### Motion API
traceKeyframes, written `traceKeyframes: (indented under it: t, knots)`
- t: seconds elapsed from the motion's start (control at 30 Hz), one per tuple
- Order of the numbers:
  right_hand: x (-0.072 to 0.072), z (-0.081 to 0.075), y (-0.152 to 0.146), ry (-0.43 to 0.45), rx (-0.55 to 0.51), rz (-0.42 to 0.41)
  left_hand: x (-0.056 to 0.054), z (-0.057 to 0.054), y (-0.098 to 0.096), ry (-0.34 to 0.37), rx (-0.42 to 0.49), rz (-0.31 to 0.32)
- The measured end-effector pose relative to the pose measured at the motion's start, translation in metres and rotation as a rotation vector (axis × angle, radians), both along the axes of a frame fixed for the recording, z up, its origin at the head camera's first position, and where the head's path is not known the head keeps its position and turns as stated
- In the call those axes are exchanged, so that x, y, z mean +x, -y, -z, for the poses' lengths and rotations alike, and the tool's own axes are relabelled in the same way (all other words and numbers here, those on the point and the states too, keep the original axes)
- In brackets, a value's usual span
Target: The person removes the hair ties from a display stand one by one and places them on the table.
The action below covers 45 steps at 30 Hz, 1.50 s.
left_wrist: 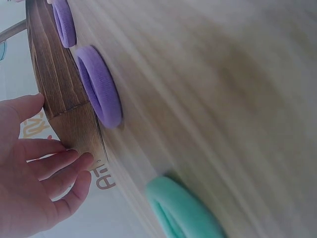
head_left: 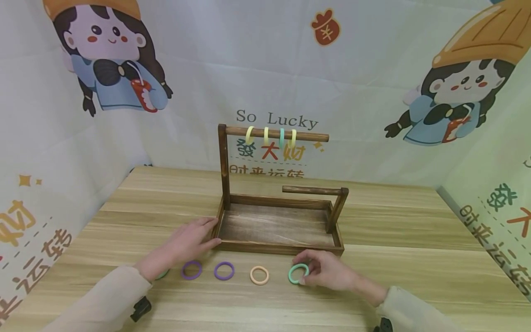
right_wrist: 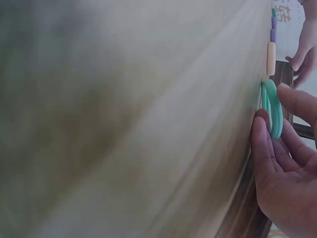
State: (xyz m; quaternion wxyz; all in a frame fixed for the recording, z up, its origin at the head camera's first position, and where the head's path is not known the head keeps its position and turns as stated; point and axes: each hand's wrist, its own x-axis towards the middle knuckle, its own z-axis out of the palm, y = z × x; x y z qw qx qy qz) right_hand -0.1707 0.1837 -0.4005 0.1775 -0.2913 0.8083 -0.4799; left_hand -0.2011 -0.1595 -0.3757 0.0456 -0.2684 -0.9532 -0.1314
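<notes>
My right hand [head_left: 325, 271] is at a green hair tie [head_left: 290, 275] in front of the rack, its thumb and fingertips at the band. In the right wrist view this green hair tie [right_wrist: 275, 111] sits between thumb and fingers, close to the tabletop. My left hand [head_left: 192, 240] rests against the front left corner of a dark wooden rack with a tray base [head_left: 274, 248]. Loosely bent fingers touch the corner in the left wrist view. An orange hair tie [head_left: 252, 275], two purple hair ties [head_left: 224, 278] and another green one [left_wrist: 185, 210] lie left of the right hand.
A tall post on the rack carries a high bar [head_left: 313, 136] with yellow and green hair ties [head_left: 293, 138] on it. A lower bar [head_left: 311, 190] stands at the right end. Printed cloth [head_left: 373, 92] hangs behind and beside the wooden table [head_left: 394, 230].
</notes>
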Motion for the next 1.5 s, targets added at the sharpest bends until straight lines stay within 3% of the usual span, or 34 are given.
traceKeyframes:
  t: [0.3, 0.53, 0.73, 1.0, 1.17, 1.5]
  knots:
    - [0.002, -0.004, -0.005, -0.105, 0.066, -0.071, 0.000, 0.001, 0.000, 0.001, 0.004, -0.004]
    - [0.002, -0.006, -0.005, -0.121, 0.087, -0.107, -0.001, 0.002, 0.000, -0.009, -0.002, -0.003]
    - [0.000, -0.013, -0.006, -0.181, 0.041, -0.053, -0.001, 0.002, 0.000, -0.009, -0.003, 0.001]
    - [-0.018, -0.043, -0.020, -0.143, -0.086, 0.053, -0.002, 0.003, 0.000, -0.010, 0.000, 0.003]
    - [-0.035, -0.066, -0.027, -0.250, -0.194, 0.131, -0.002, 0.003, 0.000, -0.003, -0.004, 0.002]
    - [-0.068, -0.114, -0.024, -0.345, -0.397, 0.283, 0.000, 0.001, 0.000, 0.010, 0.000, -0.007]
